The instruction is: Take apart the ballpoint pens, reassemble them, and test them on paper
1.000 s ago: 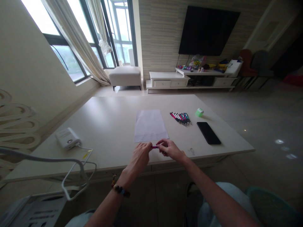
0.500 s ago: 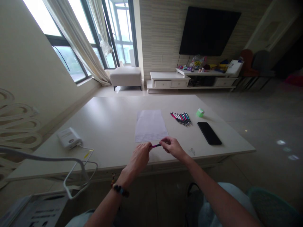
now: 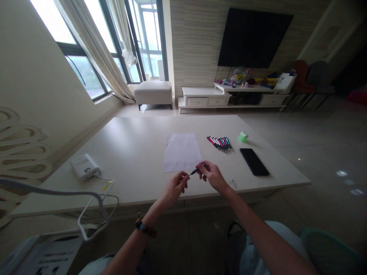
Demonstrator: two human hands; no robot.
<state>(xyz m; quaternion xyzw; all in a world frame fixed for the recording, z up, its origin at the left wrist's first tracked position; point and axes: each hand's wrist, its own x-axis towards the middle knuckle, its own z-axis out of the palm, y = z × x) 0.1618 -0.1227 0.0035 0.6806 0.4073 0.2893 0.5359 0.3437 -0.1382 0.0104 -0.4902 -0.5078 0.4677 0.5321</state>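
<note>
A pen [image 3: 194, 171] spans the gap between my two hands above the near part of the table, its dark section showing. My right hand [image 3: 211, 175] pinches the dark section from the right. At the left, a thin end of the pen meets the pinched thumb and fingers of my left hand [image 3: 175, 186]; how much lies inside them is hidden. Just beyond the hands lies a white sheet of paper [image 3: 183, 149] with lines of print along its near edge. A row of several pens [image 3: 220, 144], pink, white, teal and dark, rests right of the paper.
On the white table [image 3: 137, 152], a black phone [image 3: 254, 161] and a small green-and-white box-like item [image 3: 243, 136] lie at the right. A small clear piece [image 3: 234, 183] is near the front edge. A white charger [image 3: 85, 167] with a looping cable [image 3: 110, 196] sits at the left.
The pink part that showed between my hands is out of sight, and the dark section with a thin end shows instead. My left hand has turned and dropped slightly; my right hand has shifted a little.
</note>
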